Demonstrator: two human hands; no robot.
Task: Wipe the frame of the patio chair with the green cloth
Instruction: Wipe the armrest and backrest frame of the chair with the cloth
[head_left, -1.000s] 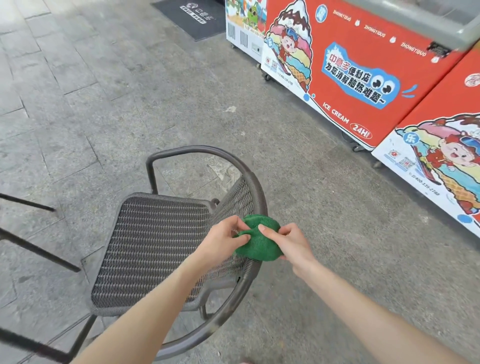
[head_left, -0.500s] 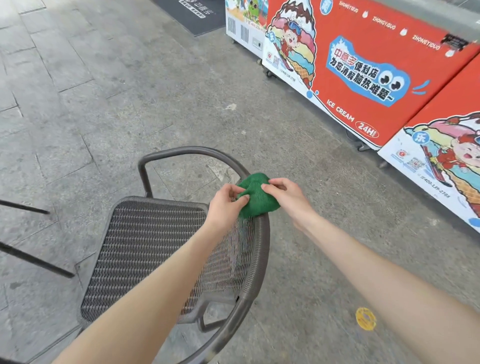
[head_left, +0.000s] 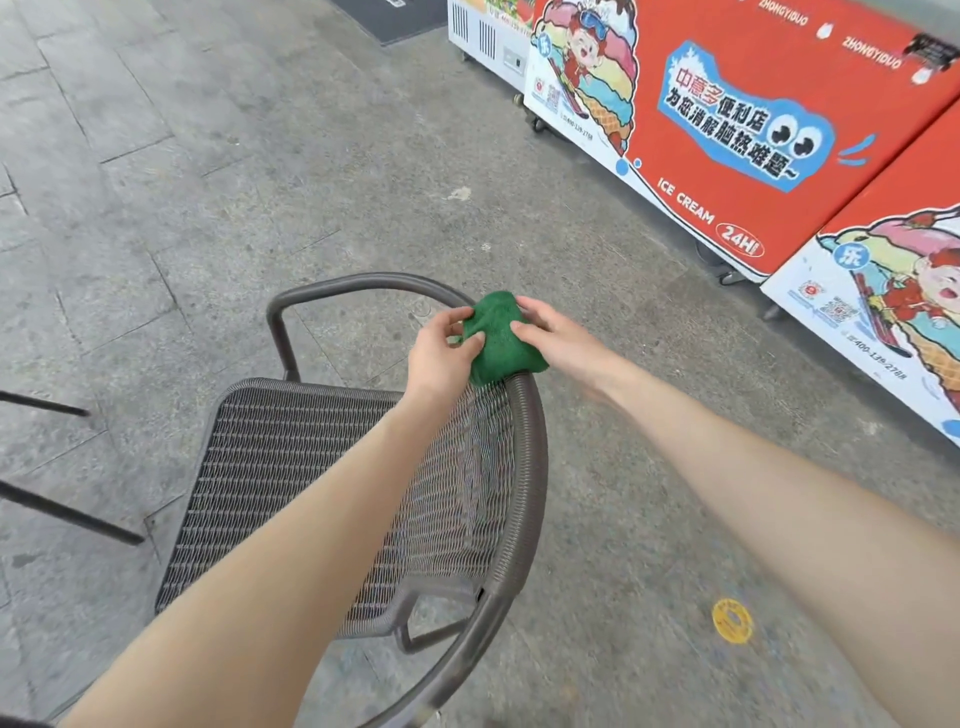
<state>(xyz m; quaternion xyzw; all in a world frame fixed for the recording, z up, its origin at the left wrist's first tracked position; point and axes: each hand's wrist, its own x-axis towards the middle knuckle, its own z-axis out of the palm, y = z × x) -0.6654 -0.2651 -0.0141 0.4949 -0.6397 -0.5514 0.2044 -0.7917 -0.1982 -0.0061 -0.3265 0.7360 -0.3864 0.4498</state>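
Green cloth (head_left: 501, 340) bunched over top curve of patio chair (head_left: 527, 467) frame, where backrest rail bends toward armrest. Left hand (head_left: 441, 353) pinches cloth's left edge, thumb on top. Right hand (head_left: 558, 338) grips right side, fingers curled round. Red ice-cream freezer (head_left: 727, 130) stands beyond on pavement (head_left: 260, 182).

frame (head_left: 530, 467) under green cloth (head_left: 496, 343): hidden | freezer (head_left: 727, 130): top cut off

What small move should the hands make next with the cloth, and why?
Probably slide the green cloth on along the chair frame toward the front bend. Both the left hand and right hand pinch it around the top rail, and that curved armrest stretch lies just ahead.
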